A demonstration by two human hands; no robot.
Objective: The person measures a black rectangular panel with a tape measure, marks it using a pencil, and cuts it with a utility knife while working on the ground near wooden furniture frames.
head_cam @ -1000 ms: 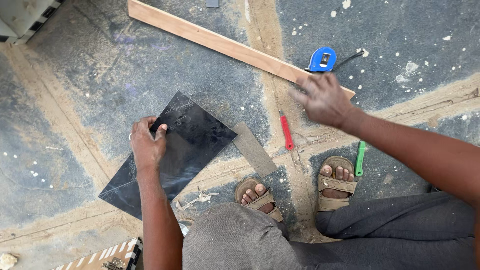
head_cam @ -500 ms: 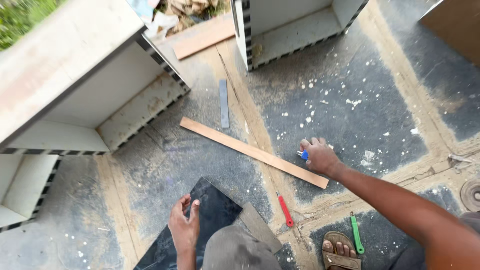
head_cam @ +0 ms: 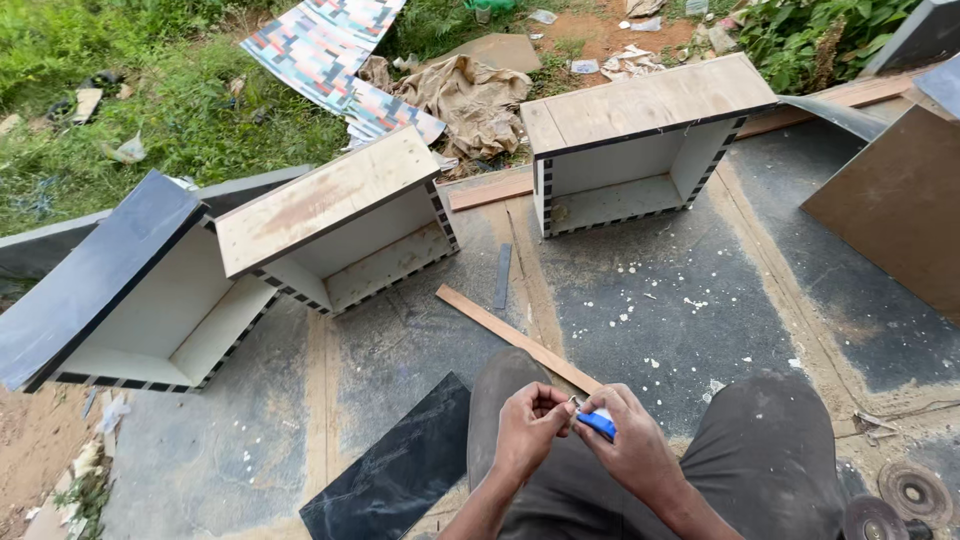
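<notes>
My right hand (head_cam: 628, 448) holds a blue tape measure (head_cam: 598, 423) above my lap. My left hand (head_cam: 530, 428) pinches the tape's metal end beside it, the two hands touching. A dark glossy sheet (head_cam: 398, 470) lies on the floor just left of my knee. A long wooden strip (head_cam: 500, 330) runs diagonally on the floor ahead of my hands, its near end hidden behind them.
Three open wooden boxes stand ahead: one at the left with a dark panel (head_cam: 130, 290), one in the middle (head_cam: 335, 225), one at the right (head_cam: 640, 140). A metal ruler (head_cam: 503, 276) lies between them. A brown board (head_cam: 895, 200) leans at the right. Grinding discs (head_cam: 912, 492) lie at the lower right.
My right hand picked the blue tape measure off the floor and brought it to my lap. My left hand left the dark sheet and joined it. The view tilted up to the boxes.
</notes>
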